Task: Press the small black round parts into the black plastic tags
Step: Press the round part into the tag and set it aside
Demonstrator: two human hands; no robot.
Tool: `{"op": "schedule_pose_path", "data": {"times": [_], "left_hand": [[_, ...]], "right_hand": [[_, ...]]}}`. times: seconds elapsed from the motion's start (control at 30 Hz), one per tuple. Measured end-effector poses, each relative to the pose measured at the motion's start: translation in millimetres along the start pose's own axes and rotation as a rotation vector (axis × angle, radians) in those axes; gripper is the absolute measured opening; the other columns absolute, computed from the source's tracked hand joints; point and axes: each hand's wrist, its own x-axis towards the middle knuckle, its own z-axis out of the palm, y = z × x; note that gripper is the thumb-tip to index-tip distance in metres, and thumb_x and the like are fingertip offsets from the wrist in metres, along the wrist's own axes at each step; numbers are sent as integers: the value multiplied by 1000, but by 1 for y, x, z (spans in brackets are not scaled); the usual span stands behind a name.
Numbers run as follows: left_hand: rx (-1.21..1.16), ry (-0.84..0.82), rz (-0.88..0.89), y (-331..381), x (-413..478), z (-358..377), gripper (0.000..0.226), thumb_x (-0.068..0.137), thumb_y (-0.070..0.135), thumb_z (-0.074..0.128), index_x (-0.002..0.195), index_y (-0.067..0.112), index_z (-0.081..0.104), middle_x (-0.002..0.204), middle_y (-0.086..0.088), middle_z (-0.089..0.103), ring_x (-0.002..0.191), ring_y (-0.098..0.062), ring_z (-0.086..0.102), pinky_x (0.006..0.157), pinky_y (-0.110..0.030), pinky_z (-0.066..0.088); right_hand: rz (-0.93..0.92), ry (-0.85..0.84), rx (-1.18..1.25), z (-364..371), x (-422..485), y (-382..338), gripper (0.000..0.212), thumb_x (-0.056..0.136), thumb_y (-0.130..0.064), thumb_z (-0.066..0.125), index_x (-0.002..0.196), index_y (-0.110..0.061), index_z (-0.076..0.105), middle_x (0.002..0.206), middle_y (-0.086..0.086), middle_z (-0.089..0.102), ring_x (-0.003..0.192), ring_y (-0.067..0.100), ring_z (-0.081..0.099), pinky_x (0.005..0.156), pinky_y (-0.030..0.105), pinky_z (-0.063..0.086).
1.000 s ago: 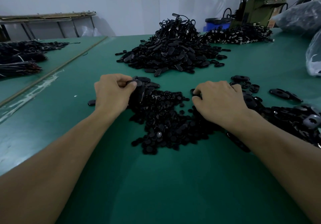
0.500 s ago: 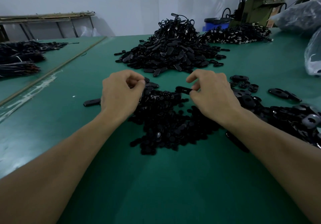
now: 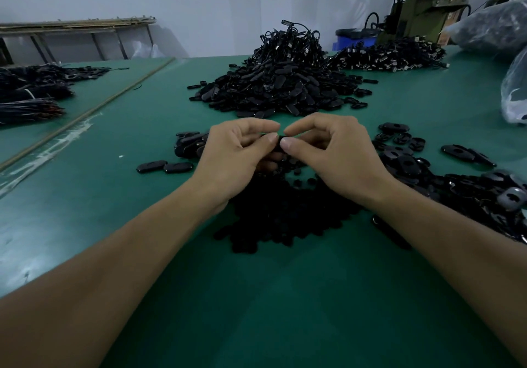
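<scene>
Two grips (image 3: 236, 153) (image 3: 335, 155) tight on tag (image 3: 279, 144)

The green table (image 3: 285, 296) carries a near heap of small black round parts (image 3: 279, 219), black plastic tags (image 3: 470, 188) spread at right, two loose tags (image 3: 165, 166) at left, and a tall corded-tag pile (image 3: 282, 88) farther back.

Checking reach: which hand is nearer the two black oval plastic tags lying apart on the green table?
Left. The left hand is just right of the two black oval plastic tags; the right hand is farther right, beyond the left hand.
</scene>
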Motion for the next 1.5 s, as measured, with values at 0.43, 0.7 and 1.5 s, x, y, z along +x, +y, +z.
{"op": "schedule_pose_path", "data": {"times": [0.43, 0.7, 1.5], "left_hand": [[-63, -3, 23, -1, 0, -1, 11, 95, 8, 66, 100, 16, 72, 87, -8, 78, 77, -16, 75, 69, -22, 58], [-75, 110, 36, -3, 3, -2, 13, 96, 2, 64, 96, 14, 69, 76, -3, 77, 70, -13, 73, 66, -20, 57], [-38, 128, -23, -7, 4, -2, 14, 92, 0, 68, 94, 14, 71, 81, -4, 78, 77, -18, 76, 70, -24, 60]], "right_hand": [[175, -7, 256, -4, 4, 0, 10, 90, -14, 71, 85, -22, 70, 71, -4, 73, 65, 4, 67, 61, 15, 46], [-4, -78, -381, -5, 0, 2, 13, 94, -30, 65, 98, -23, 75, 84, -12, 71, 79, 3, 65, 76, 21, 54], [82, -86, -45, -9, 1, 2, 13, 90, -16, 72, 97, -27, 67, 74, -6, 75, 73, 3, 70, 71, 20, 55]]}}
